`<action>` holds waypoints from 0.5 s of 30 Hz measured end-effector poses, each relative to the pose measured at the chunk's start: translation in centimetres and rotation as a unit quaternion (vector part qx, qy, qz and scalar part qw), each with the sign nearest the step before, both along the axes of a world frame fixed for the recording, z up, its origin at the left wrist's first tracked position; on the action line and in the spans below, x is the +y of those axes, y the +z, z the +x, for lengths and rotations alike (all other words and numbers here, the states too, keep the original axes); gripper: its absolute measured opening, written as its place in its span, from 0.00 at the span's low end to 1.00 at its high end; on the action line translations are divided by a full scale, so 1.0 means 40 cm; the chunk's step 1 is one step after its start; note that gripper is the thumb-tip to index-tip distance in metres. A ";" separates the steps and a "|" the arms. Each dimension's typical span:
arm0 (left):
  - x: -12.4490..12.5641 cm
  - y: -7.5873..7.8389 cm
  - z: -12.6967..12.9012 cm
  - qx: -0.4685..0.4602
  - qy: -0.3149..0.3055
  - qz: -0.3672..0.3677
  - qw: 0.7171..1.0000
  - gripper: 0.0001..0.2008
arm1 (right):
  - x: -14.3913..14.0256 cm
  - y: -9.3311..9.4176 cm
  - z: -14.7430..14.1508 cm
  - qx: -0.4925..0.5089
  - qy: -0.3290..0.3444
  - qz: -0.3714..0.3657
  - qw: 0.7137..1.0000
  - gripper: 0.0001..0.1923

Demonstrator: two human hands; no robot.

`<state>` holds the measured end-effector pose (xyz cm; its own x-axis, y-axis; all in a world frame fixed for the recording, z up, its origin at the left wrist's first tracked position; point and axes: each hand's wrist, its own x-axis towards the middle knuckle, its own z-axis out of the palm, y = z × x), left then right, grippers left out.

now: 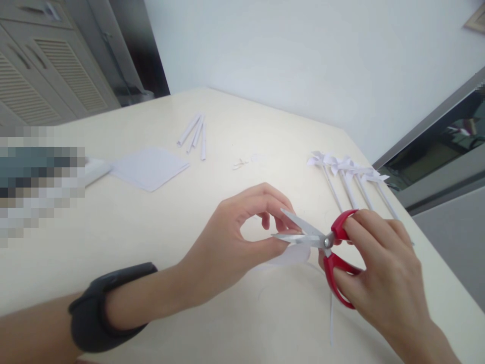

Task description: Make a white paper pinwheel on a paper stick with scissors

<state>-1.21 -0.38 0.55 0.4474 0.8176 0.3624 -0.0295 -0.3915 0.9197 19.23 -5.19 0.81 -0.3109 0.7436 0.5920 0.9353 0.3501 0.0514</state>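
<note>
My right hand (386, 263) has its fingers and thumb through the loops of red-handled scissors (322, 241). Their blades are spread apart and point left, across the fingertips of my left hand (238, 232). Between thumb and fingers, that left hand pinches a piece of white paper (293, 254), a curved part of which hangs below the thumb. How the paper lies between the blades is partly hidden by the fingers. Below the scissors, a thin white strip (331, 318) shows against the table.
Several white paper pinwheels (343, 167) on sticks lie at the right of the table (227, 323). A stack of white paper sheets (149, 169) is at the left, with several rolled paper tubes (195, 134) behind. Small paper scraps (240, 163) lie mid-table. The far left is pixelated.
</note>
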 end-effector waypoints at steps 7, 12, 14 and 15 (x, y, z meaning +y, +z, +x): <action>0.000 -0.001 -0.005 0.018 -0.005 0.001 1.000 0.11 | 0.000 -0.006 0.008 -0.024 -0.002 0.020 1.000 0.06; 0.002 -0.003 -0.003 0.019 0.003 -0.008 1.000 0.10 | -0.001 -0.004 0.014 -0.059 0.000 0.031 0.998 0.04; 0.001 -0.004 -0.003 0.020 0.002 -0.014 1.000 0.10 | -0.002 -0.003 0.016 -0.068 -0.006 0.030 0.997 0.04; 0.001 -0.005 -0.003 0.020 0.002 -0.015 1.000 0.10 | -0.003 -0.002 0.016 -0.071 -0.008 0.028 0.997 0.04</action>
<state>-1.32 -0.34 0.35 0.4577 0.8293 0.3205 0.0085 -0.3646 0.9311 19.88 -5.29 0.71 -0.3820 0.7166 0.5836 0.9230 0.3276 0.2019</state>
